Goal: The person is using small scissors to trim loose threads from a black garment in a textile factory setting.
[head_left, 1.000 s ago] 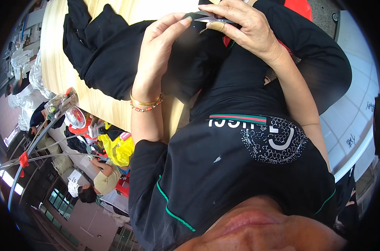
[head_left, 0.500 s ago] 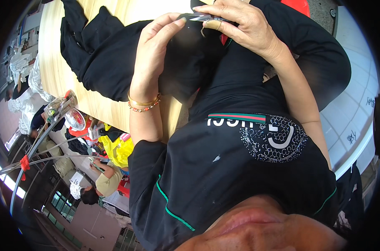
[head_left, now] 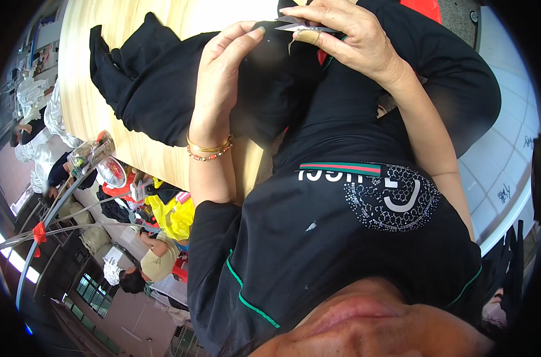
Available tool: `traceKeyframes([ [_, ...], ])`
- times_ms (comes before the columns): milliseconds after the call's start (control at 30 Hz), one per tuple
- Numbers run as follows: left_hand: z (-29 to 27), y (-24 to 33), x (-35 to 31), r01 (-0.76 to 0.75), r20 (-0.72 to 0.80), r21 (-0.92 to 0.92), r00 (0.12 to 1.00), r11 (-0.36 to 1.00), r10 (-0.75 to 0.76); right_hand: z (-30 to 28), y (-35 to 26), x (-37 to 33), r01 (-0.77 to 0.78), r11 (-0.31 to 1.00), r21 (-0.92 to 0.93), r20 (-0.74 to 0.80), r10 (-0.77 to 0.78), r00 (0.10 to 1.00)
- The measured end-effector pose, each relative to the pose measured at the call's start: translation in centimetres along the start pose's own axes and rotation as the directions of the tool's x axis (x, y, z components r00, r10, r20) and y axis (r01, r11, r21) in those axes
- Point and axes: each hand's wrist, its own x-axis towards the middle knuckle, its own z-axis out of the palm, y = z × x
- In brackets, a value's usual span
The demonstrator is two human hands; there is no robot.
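Observation:
My left hand [head_left: 220,65] is closed, thumb against fingers, pinching an edge of a black cloth garment [head_left: 157,77]. The garment spreads over my lap and onto the wooden table. My right hand [head_left: 360,41] holds a small pair of metal scissors [head_left: 291,27] between thumb and fingers. Their blades point toward my left fingertips and stand slightly apart, just short of them. A tan wrap covers part of my right thumb, and a short strand hangs beside it. The scissors' handle is mostly hidden by my right hand.
The pale wooden table [head_left: 83,89] lies to the left. Beyond its near edge are a yellow bag [head_left: 172,217], a clear container [head_left: 111,172] and bent metal rods. Co-workers sit farther left, one in a light shirt [head_left: 157,259]. A white-tiled surface [head_left: 491,160] is on the right.
The scissors have drawn slightly right, away from my left fingertips, and their blades now show apart. My left hand keeps its pinch on the garment. The whole view has shifted a little.

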Motion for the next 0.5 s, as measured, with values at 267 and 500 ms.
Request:
traceKeyframes([
  [267,0.4,0.0,0.1,-0.001,0.012,0.014,1.000,1.000,0.001,0.3,-0.1,-0.1,0.018,0.997,-0.076,0.020,-0.016,1.000],
  [500,1.5,0.3,-0.4,-0.073,0.021,0.160,0.997,0.984,0.070,1.1,-1.4,0.8,-0.348,0.914,0.206,0.092,0.336,0.937],
])
